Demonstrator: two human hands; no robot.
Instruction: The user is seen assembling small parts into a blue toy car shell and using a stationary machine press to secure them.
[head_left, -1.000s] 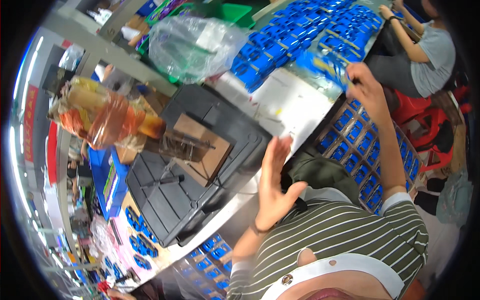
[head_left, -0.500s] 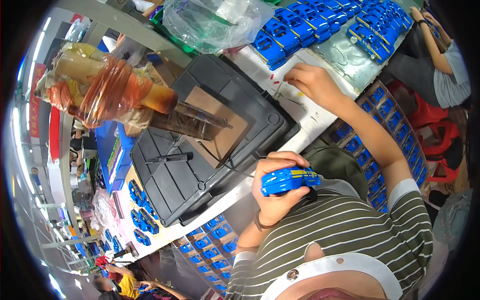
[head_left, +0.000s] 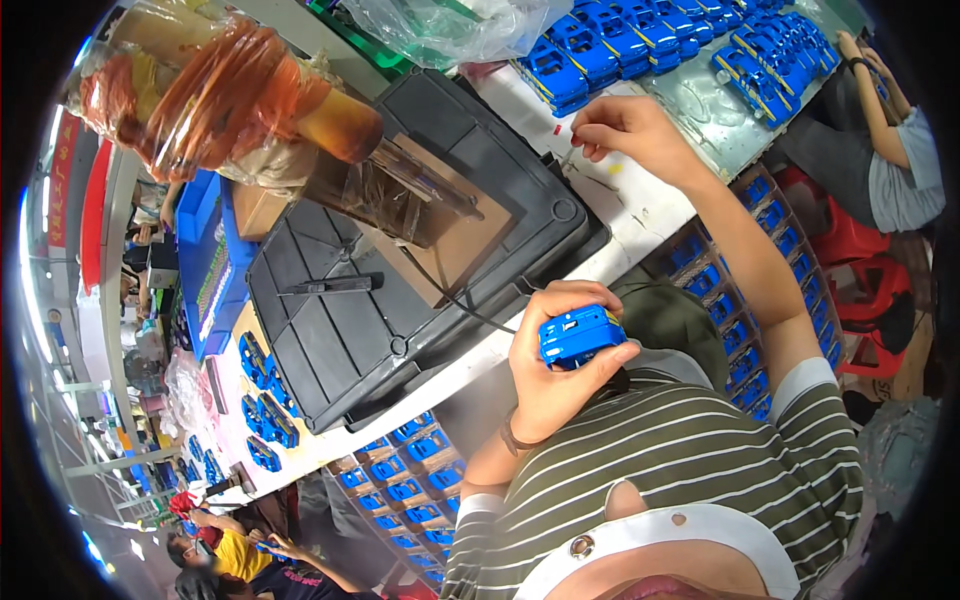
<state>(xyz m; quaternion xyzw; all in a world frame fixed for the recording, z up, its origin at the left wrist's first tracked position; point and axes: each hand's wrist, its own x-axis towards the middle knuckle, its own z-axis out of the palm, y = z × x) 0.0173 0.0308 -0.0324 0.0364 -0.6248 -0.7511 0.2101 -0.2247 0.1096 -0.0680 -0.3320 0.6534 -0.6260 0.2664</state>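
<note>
My left hand is closed around a small blue toy car, held close to my chest above the white table edge. My right hand reaches out over the white table, its fingertips pinched together on something tiny that I cannot make out. Beyond that hand lie rows of blue toy cars on the table. A black moulded machine base with a brown plate sits to the left of both hands.
A clear plastic bag lies at the far edge. An orange bagged object juts over the machine. Blue cars fill trays under the table. Another person sits at far right; others work at lower left.
My left hand, empty and open a second ago, now grips the blue toy car and has turned it end-on. My right hand drew back from the far cars to the near table.
</note>
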